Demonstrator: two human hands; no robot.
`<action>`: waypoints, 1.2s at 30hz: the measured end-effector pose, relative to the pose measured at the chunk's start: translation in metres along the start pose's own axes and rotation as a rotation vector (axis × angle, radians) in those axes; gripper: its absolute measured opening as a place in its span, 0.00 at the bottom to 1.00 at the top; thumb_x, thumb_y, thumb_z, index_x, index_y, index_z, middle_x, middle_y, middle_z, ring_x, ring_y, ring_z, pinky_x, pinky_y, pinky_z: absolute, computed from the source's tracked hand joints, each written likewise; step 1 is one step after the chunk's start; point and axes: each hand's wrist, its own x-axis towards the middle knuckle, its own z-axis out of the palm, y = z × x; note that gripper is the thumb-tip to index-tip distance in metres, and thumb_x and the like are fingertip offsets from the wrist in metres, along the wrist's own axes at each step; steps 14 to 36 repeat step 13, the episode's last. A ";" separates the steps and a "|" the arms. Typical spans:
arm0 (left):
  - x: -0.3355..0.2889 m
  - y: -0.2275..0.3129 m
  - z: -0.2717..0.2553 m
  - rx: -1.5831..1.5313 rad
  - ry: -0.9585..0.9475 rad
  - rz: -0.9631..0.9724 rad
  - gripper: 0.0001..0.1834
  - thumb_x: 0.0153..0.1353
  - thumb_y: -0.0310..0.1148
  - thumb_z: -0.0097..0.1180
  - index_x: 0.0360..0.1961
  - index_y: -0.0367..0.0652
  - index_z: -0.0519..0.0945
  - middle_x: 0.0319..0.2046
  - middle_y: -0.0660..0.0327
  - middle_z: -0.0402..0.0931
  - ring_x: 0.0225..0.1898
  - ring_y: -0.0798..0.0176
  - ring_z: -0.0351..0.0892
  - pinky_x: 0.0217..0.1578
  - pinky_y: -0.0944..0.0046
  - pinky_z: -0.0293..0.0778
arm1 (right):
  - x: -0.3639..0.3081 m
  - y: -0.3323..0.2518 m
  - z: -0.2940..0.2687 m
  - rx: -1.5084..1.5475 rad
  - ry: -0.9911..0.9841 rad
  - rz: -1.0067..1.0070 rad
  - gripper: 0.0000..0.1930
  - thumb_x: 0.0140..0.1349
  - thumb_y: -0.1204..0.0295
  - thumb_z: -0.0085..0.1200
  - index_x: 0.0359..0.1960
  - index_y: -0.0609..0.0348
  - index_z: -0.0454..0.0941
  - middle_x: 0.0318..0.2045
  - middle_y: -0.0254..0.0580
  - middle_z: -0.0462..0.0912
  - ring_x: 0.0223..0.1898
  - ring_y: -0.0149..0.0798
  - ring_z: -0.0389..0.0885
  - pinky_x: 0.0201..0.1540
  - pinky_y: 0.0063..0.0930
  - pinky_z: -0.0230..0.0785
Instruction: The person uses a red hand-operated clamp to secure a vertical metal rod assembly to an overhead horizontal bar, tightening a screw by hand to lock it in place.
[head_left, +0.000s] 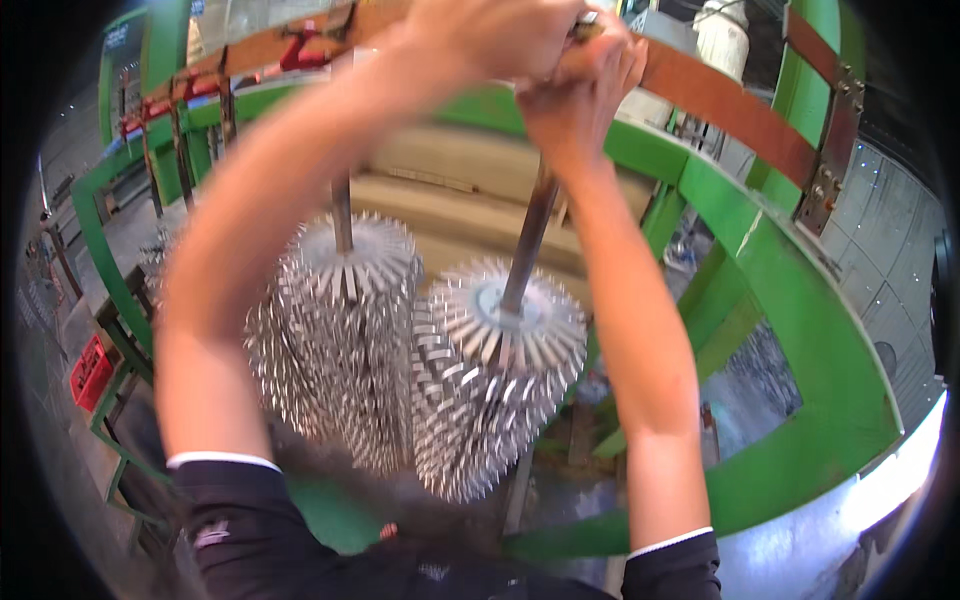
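Observation:
Both my arms reach up to the top of the view. My right hand (575, 105) is closed around the upper end of a dark metal rod (530, 235). Against it, higher up, my left hand (495, 38) has its fingers curled, smeared by motion. A small metallic piece (588, 22) shows between the hands, too little of it to name. The rod runs down, slightly tilted, into a tall stack of small shiny metal parts (490, 400) arranged in rings. Left of it stands a similar stack (340, 360) with its own rod (342, 215), partly behind my left forearm.
A curved green metal frame (800, 320) surrounds the stacks. A reddish-brown bar (735, 115) crosses behind my hands, with red clamp-like pieces (303, 50) along its left part. A red bin (92, 372) sits at far left. Tan panels (450, 205) lie behind the rods.

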 end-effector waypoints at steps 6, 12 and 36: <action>0.024 -0.007 -0.030 0.004 -0.194 0.376 0.27 0.65 0.52 0.55 0.30 0.32 0.83 0.22 0.41 0.80 0.25 0.43 0.83 0.29 0.48 0.79 | 0.011 0.005 -0.005 0.287 0.044 0.051 0.20 0.45 0.80 0.64 0.41 0.55 0.72 0.42 0.49 0.73 0.50 0.56 0.71 0.63 0.60 0.56; 0.006 -0.005 -0.043 -0.245 -0.239 0.329 0.35 0.64 0.60 0.54 0.36 0.28 0.82 0.25 0.37 0.81 0.27 0.38 0.84 0.34 0.47 0.80 | 0.022 -0.022 -0.022 0.111 -0.269 0.307 0.15 0.58 0.61 0.63 0.37 0.61 0.79 0.44 0.55 0.76 0.51 0.52 0.71 0.51 0.53 0.60; 0.002 -0.013 -0.044 -0.245 -0.243 0.321 0.35 0.64 0.60 0.54 0.36 0.28 0.82 0.25 0.37 0.81 0.27 0.38 0.84 0.34 0.47 0.80 | 0.020 -0.028 -0.015 0.116 -0.276 0.309 0.15 0.58 0.61 0.63 0.37 0.61 0.79 0.44 0.55 0.76 0.51 0.52 0.71 0.51 0.53 0.60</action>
